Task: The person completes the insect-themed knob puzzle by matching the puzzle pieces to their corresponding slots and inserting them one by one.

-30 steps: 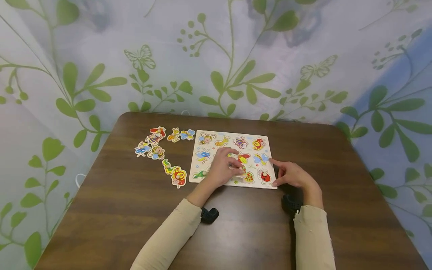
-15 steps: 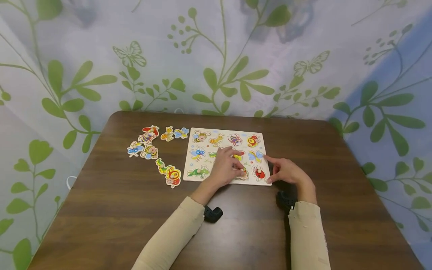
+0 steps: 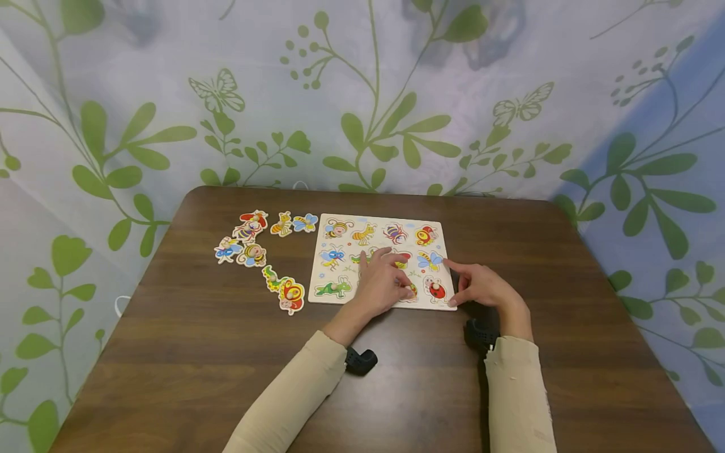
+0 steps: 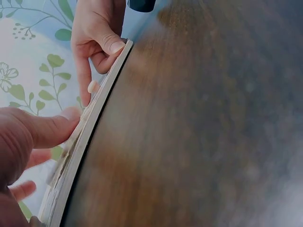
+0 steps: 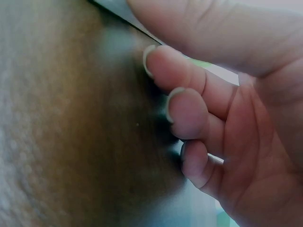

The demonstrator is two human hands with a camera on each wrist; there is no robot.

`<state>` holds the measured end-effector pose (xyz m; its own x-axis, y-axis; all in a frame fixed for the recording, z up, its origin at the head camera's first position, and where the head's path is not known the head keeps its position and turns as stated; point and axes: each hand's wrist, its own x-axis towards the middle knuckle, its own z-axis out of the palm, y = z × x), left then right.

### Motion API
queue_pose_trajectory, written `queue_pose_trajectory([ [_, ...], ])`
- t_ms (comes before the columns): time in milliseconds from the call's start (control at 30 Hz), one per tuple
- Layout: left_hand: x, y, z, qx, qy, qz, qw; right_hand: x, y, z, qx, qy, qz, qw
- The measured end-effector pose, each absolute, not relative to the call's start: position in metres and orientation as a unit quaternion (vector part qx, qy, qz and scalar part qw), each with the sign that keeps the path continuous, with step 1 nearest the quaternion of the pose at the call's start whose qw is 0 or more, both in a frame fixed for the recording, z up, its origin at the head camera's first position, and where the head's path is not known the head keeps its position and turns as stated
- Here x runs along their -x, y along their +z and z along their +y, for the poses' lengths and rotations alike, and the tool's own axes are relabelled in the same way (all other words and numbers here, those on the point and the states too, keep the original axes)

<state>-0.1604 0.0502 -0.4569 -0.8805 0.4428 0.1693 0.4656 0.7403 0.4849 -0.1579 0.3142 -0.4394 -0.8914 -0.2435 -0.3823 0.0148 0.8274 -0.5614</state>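
Note:
In the head view my left hand (image 3: pixel 381 284) is over the front of a pale wooden insect puzzle board (image 3: pixel 391 221). Its thumb and finger pinch a puzzle piece (image 3: pixel 414 291) at the bottom row, mostly hidden by the hand. My right hand (image 3: pixel 486 288) touches the board's right side, index finger extended along the edge and thumb at the front corner. The left wrist view shows that thumb on the corner, by a small knob (image 4: pixel 93 87). Curled lower fingers of the right hand (image 5: pixel 208 101) show close up in the right wrist view.
Several loose knobbed pieces lie left of the board, among them a bee (image 3: pixel 252 255), a caterpillar (image 3: pixel 273 279) and a red-yellow butterfly (image 3: pixel 291 295). A ladybug piece (image 3: pixel 435 290) sits in the board's front right. The brown table (image 3: pixel 187 352) meets a leaf-patterned curtain (image 3: pixel 272 94) behind.
The left hand has shifted slightly to the right and lower with its piece, now over the bottom-row picture. The right hand stays at the board's edge. The head view has shifted a little.

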Motion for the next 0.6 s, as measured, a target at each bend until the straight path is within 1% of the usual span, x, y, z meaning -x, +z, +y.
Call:
queue_pose_trajectory([
  [167, 0.161, -0.457, 0.045, 0.223, -0.250, -0.942, 0.018, 0.164, -0.439, 0.309, 0.071, -0.282, 0.929, 0.227],
  [400, 0.163, -0.458, 0.041, 0.218, -0.225, -0.949, 0.022, 0.167, -0.441, 0.306, 0.077, -0.279, 0.929, 0.231],
  [600, 0.169, -0.447, 0.037, 0.227, -0.254, -0.940, 0.035, 0.162, -0.444, 0.314, 0.072, -0.275, 0.930, 0.231],
])
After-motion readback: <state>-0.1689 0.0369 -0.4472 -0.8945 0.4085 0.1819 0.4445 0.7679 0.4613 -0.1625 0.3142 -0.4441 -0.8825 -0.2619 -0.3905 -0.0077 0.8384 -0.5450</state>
